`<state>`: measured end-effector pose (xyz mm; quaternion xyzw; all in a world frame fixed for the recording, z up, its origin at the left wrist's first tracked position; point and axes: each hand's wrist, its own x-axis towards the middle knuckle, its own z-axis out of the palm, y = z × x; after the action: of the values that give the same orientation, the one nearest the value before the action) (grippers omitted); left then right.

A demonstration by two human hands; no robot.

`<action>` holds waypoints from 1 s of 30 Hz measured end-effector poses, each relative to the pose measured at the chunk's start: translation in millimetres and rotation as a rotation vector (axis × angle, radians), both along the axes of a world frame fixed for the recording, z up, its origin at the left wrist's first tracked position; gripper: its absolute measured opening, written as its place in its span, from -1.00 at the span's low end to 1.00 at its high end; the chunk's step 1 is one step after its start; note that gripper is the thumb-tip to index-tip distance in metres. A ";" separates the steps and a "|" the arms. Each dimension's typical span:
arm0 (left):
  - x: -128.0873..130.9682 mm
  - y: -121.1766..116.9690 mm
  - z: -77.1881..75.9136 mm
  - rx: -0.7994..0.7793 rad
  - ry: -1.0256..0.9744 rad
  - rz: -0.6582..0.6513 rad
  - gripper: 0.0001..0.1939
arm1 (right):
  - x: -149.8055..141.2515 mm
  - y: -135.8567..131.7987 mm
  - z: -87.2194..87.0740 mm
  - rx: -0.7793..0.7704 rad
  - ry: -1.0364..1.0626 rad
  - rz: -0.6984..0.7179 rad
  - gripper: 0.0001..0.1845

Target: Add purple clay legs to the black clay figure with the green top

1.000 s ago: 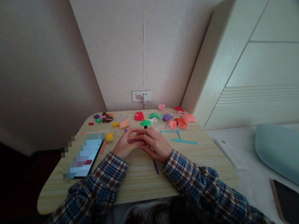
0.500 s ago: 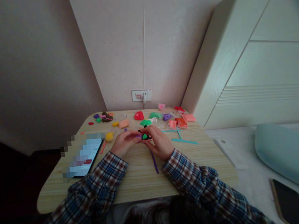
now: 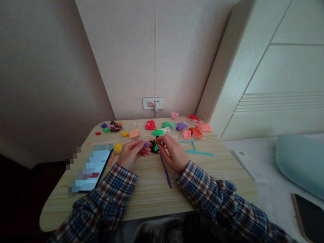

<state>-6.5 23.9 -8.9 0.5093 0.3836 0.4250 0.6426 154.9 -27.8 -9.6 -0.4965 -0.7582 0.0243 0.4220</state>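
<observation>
My left hand [image 3: 130, 153] has its thumb and fingers closed on a small purple piece of modelling clay [image 3: 146, 144]. Between my hands is a black clay piece [image 3: 153, 148] with a bright green bit [image 3: 156, 147] on it. The curled fingers of my right hand [image 3: 173, 152] pinch its right side and partly cover it. A long purple clay strip [image 3: 165, 171] lies on the table just below. Behind my fingertips sits a flat green clay shape [image 3: 157, 132].
Bagged clay lumps, such as a red one [image 3: 150, 125] and an orange one [image 3: 196, 132], line the table's back. Turquoise clay tools [image 3: 200, 153] lie right. A yellow ball [image 3: 118, 148] and a lit tablet [image 3: 98, 168] are left. A dark phone [image 3: 313, 218] lies off the table.
My left hand has drawn slightly left, away from the black clay piece, with the purple piece in its fingers. The black piece shows more now. My right hand has barely moved.
</observation>
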 end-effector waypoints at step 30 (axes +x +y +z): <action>-1.6 -1.1 3.9 0.015 0.025 -0.024 -0.63 | 0.0 -0.2 -0.4 -0.030 -0.068 -0.003 -0.82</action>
<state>-8.1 22.8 -5.0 0.5239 0.3821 0.4139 0.6389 154.9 -28.0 -10.0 -0.5046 -0.7709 0.0180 0.3884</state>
